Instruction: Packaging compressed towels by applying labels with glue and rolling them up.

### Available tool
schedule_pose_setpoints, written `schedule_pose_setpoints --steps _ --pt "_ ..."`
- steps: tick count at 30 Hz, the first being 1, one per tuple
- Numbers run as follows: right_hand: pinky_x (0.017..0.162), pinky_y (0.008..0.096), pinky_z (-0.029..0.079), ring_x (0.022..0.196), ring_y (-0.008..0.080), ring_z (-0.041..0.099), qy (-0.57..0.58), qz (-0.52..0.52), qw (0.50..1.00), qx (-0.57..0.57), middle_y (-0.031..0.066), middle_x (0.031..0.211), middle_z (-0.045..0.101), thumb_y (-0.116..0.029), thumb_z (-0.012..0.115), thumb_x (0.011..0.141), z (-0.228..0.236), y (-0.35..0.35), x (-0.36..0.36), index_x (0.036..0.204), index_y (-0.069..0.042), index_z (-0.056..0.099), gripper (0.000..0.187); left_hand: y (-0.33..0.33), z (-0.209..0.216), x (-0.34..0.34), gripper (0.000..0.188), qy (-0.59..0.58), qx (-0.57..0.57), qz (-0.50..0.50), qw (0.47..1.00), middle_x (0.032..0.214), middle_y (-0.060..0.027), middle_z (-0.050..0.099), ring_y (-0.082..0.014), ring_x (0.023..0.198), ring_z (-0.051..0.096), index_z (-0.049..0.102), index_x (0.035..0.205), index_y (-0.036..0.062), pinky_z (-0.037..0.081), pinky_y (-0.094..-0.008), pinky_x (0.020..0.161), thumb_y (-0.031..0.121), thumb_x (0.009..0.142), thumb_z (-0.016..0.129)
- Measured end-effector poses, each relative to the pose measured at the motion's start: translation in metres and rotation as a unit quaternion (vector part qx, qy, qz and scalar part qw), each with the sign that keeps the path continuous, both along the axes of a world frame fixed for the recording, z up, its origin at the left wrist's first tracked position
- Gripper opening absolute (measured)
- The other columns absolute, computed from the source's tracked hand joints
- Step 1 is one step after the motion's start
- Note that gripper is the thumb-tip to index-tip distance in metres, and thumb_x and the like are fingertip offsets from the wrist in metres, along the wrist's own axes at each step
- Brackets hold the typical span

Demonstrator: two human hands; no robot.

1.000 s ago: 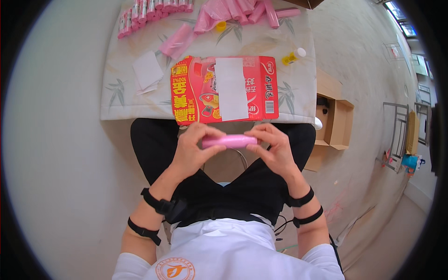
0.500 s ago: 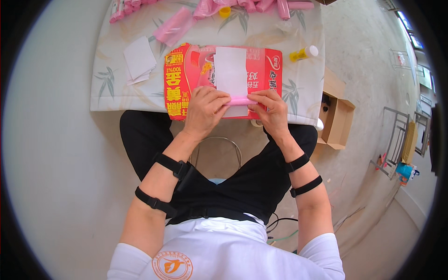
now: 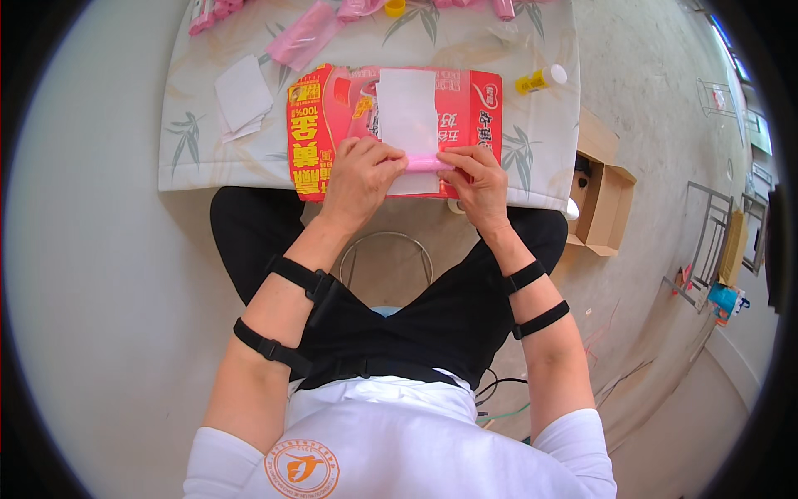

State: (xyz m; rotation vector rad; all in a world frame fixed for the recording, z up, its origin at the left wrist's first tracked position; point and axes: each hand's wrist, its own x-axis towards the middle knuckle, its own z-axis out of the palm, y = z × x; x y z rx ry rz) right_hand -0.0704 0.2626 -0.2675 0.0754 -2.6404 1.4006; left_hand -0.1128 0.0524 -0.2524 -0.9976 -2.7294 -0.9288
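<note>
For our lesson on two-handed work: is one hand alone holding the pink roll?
No, the left hand and right hand hold the pink roll at opposite ends.

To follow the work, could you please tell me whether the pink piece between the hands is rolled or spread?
Rolled: the pink piece shows as a narrow tube between left hand and right hand, over white paper.

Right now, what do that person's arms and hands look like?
The left hand and right hand are bare, without gloves. The left arm and right arm each wear two black straps, like wide bracelets. Those on the left show dark buckles. Short white sleeves cover the tops of the arms.
</note>
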Motion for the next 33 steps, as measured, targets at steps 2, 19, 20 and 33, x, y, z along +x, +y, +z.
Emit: schedule_pose_setpoints --steps 2,19,20,33 --pt "0.073 0.0330 0.050 0.082 0.0237 0.060 0.043 -0.032 0.998 0.022 0.0068 0.094 0.063 0.000 0.076 0.064 0.009 -0.009 0.002 0.100 -0.005 0.067 0.037 0.000 0.000 0.000 0.012 0.000 -0.010 0.001 1.000 0.090 0.0009 0.066 -0.0180 0.086 0.059 0.070 0.088 0.0105 0.042 -0.0339 0.084 0.009 0.076 0.068" --pt "0.065 0.0359 0.046 0.078 0.0249 0.057 0.048 0.049 0.966 0.250 0.0060 0.078 0.053 -0.014 0.078 0.058 0.001 -0.026 0.028 0.078 -0.008 0.051 0.034 -0.003 -0.003 -0.045 0.014 -0.165 -0.029 -0.093 0.981 0.085 -0.0050 0.069 -0.0236 0.078 0.065 0.072 0.087 0.0051 0.051 -0.0315 0.070 0.010 0.074 0.072" --pt "0.064 0.0361 0.047 0.077 0.0245 0.058 0.056 0.052 0.965 0.249 0.0054 0.078 0.053 -0.015 0.079 0.057 0.001 -0.025 0.027 0.077 -0.008 0.051 0.035 -0.003 0.002 -0.049 0.015 -0.206 -0.053 -0.093 0.973 0.086 -0.0056 0.069 -0.0224 0.078 0.065 0.072 0.088 0.0051 0.051 -0.0309 0.071 0.011 0.074 0.073" --pt "0.063 0.0336 0.044 0.077 0.0213 0.057 0.164 0.090 0.939 0.287 0.0050 0.083 0.053 -0.015 0.073 0.064 0.004 -0.016 0.020 0.080 -0.009 0.056 0.024 -0.003 -0.004 -0.040 0.010 -0.019 -0.058 -0.130 0.990 0.083 -0.0064 0.067 -0.0249 0.078 0.065 0.071 0.080 0.0051 0.051 -0.0339 0.069 0.010 0.072 0.073"
